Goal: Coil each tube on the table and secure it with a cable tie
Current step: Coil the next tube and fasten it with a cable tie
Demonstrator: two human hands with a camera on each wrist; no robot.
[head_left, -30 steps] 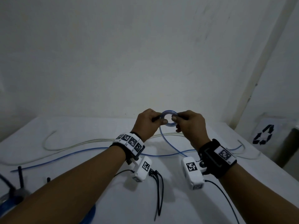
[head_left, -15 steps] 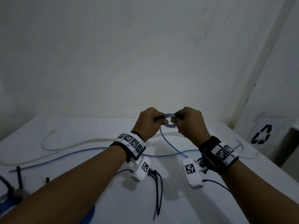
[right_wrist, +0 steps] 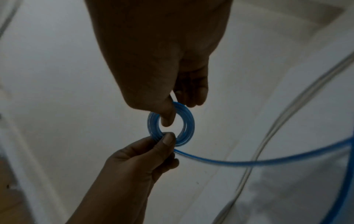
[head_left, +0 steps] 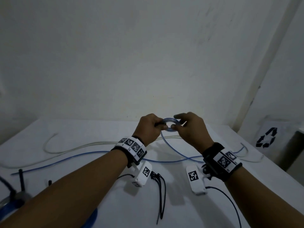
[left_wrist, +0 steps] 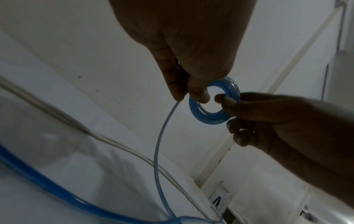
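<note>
Head view: a small blue coil (head_left: 171, 125) is held up at the centre of the frame, above the white bench (head_left: 181, 211), between the two hands. The coil's left side is pinched by the left hand (head_left: 150, 129), thumb and fingers curled round it. Its right side is gripped by the right hand (head_left: 191, 129) between thumb and a finger, with the index finger raised above the ring. From the coil the loose blue tube (head_left: 172, 149) drops to the bench and runs on toward the left edge of the frame. A pale tube (head_left: 79, 148) lies beside it, farther back. Black ties (head_left: 162, 191) lie on the bench at lower centre, below the wrists.

Left wrist view: several turns are seen in the coil (left_wrist: 214, 116), with the left fingers (left_wrist: 197, 94) on its upper left and the right hand (left_wrist: 258, 115) on its right.

Right wrist view: the coil (right_wrist: 172, 124) is pinched from above by the right hand (right_wrist: 162, 84) and from below by the left hand (right_wrist: 141, 159).
</note>
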